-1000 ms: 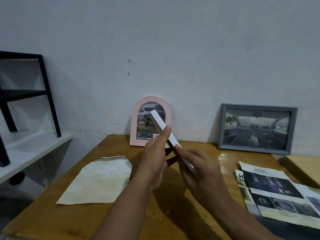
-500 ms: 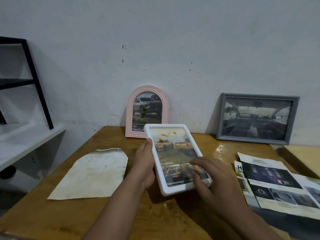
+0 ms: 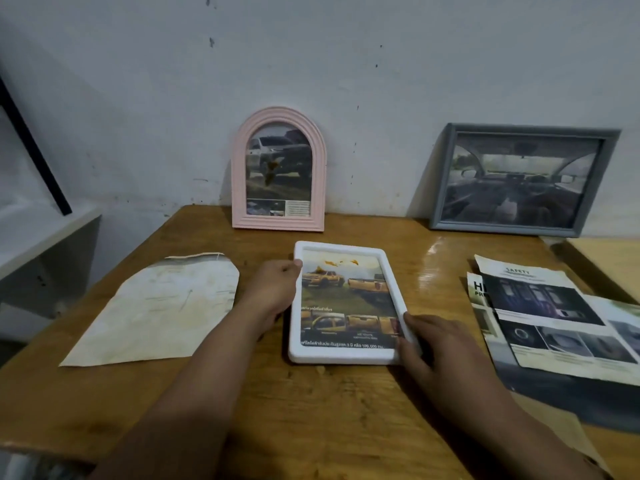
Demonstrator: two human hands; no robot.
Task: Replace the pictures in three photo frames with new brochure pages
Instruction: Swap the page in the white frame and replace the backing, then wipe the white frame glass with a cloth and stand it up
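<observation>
A white rectangular photo frame (image 3: 344, 249) with a yellow-truck page lies face up on the wooden table (image 3: 311, 410). My left hand (image 3: 273, 292) grips its left edge, thumb on the rim. My right hand (image 3: 440, 344) holds its lower right corner. A pink arched frame (image 3: 278, 116) with a truck picture leans on the wall behind. A grey rectangular frame (image 3: 446, 174) with a car-interior picture leans at the right. Brochure pages (image 3: 554, 313) lie spread at the right of the table.
A stained, arch-cut sheet of paper (image 3: 156, 306) lies on the table's left. A white shelf (image 3: 31, 233) with a black metal post (image 3: 31, 150) stands at the far left. A second tabletop (image 3: 609, 261) adjoins at the right. The wall is close behind.
The white frame was held edge-on in the air, then turned picture-side up. It now lies flat on the table, with both hands still on it.
</observation>
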